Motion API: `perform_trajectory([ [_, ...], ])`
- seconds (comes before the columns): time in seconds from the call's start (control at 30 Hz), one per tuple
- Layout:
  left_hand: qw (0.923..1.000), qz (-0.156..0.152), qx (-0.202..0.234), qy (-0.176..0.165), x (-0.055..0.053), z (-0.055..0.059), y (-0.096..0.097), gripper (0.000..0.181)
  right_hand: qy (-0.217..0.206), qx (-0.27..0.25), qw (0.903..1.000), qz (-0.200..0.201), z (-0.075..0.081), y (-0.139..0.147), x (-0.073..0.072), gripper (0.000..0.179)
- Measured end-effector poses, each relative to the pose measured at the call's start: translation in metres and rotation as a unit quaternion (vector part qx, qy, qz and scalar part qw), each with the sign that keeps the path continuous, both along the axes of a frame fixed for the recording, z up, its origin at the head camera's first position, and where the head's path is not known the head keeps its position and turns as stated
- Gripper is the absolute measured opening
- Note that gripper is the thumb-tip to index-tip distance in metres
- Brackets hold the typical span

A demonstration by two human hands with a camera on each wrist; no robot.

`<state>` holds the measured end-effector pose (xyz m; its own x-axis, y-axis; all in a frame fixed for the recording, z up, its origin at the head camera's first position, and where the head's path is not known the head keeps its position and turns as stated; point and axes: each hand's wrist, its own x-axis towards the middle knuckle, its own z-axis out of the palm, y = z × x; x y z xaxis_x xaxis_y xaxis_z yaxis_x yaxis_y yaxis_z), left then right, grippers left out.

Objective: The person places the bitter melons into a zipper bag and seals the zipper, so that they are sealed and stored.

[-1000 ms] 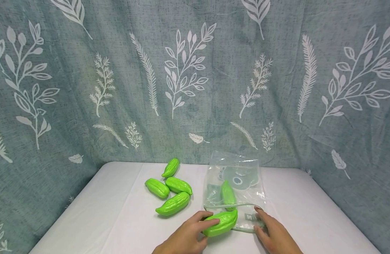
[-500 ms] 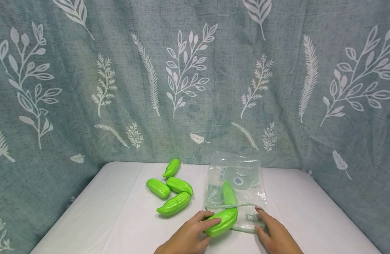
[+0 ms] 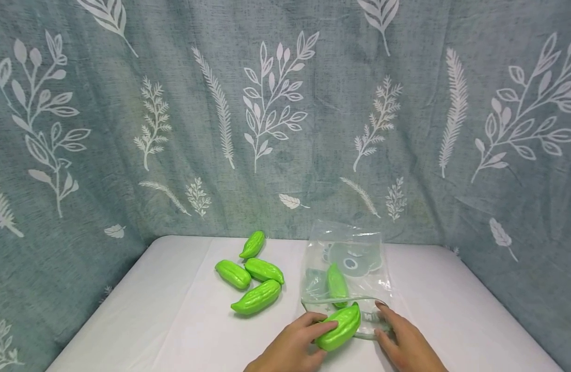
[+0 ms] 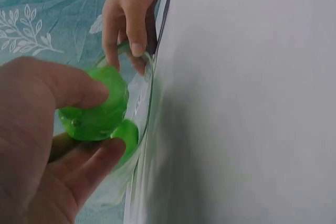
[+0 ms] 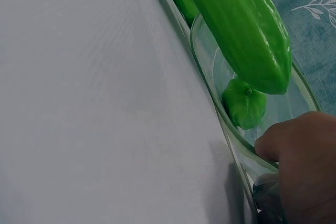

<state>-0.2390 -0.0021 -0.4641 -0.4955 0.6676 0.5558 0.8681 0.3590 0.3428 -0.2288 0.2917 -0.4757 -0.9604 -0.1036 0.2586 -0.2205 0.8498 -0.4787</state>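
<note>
My left hand (image 3: 292, 343) grips a bright green bitter melon (image 3: 339, 328) at its near end, thumb and fingers around it. The melon tilts with its far tip at the mouth of a clear plastic bag (image 3: 362, 299), which lies flat with its mouth towards me. Another bitter melon (image 5: 244, 106) rests inside, plain through the film in the head view. With thumb and fingers, my right hand (image 3: 408, 338) pinches the right side of the bag's rim, holding the mouth apart. In the left wrist view, the held melon (image 4: 100, 111) hangs before the round opening.
Several more bitter melons (image 3: 256, 298) lie grouped on the white table (image 3: 183, 310), left of the bag. A blue-grey curtain (image 3: 285, 129) with white leaf prints stands behind the table and along both sides.
My left hand has carried the bitter melon to the right, further over the bag's mouth, and turned it steeper. My right hand keeps its place on the rim.
</note>
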Motion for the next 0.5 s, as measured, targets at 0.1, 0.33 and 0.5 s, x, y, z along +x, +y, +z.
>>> perform_trajectory([
  [0.1,0.9997,0.014,-0.003,0.017,0.000,0.000,0.006,0.057,0.003,0.001,1.0000,0.001,0.000,0.000,-0.001,0.057],
  [0.33,0.9980,0.053,-0.015,0.031,-0.001,-0.002,0.021,0.054,0.010,0.000,0.9999,-0.002,-0.001,0.001,0.000,0.056],
  [0.5,0.9965,0.079,-0.021,0.018,0.000,-0.002,0.029,0.053,0.011,0.003,0.9999,-0.003,-0.002,-0.001,-0.002,0.056],
])
